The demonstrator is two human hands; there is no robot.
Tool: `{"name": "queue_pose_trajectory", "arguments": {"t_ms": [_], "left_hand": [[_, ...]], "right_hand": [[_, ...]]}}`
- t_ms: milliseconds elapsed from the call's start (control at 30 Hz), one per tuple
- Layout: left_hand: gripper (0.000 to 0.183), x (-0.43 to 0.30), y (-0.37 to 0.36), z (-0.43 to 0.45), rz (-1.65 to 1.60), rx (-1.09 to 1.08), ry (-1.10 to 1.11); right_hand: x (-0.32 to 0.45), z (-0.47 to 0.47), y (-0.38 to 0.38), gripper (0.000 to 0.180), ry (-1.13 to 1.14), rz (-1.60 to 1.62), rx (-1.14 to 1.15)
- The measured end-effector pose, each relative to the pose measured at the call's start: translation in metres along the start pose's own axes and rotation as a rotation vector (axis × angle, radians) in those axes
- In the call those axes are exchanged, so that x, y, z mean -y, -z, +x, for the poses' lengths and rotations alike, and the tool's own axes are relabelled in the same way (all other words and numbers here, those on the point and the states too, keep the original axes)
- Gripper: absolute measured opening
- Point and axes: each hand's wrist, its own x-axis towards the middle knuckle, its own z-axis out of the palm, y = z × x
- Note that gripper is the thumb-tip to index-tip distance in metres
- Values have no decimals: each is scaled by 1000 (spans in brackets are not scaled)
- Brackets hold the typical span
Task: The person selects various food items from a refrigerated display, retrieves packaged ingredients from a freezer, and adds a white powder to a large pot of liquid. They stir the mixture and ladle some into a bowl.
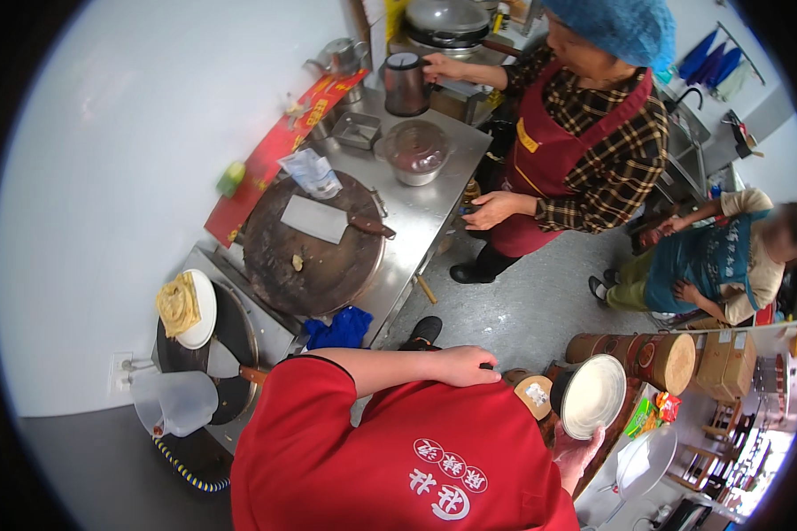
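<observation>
My right hand [576, 451], in a clear plastic glove, grips from below a round bowl [594, 398] with a dark outside and a pale inside or filling; which of these cannot be told. My left hand [466, 366] reaches across in front of my red shirt, its fingers curled near a small black thing [486, 366]; whether it holds this is unclear. A cleaver [315, 219] with a wooden handle lies on the round chopping block [279, 272], beside a crumpled plastic packet [311, 174]. Layered flatbread [178, 305] rests partly on a white plate [204, 315] above a round griddle [229, 398].
A co-worker [578, 133] in a maroon apron stands across the steel counter [405, 219], one hand on a dark pitcher [406, 86]. Another person [710, 259] stands farther right. A blue cloth [339, 327], a plastic jug [176, 401] and cylindrical containers [637, 355] are nearby.
</observation>
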Motion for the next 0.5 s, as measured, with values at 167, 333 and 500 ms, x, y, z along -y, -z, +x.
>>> {"name": "queue_pose_trajectory", "arguments": {"t_ms": [167, 333, 500], "left_hand": [[57, 4, 0, -3, -21, -24, 0], [56, 6, 1, -4, -32, -40, 19], [56, 2, 4, -4, -72, -8, 74]], "right_hand": [[0, 7, -13, 84, -38, -4, 70], [3, 8, -24, 84, -21, -31, 79], [3, 7, -18, 84, -17, -12, 50]]}}
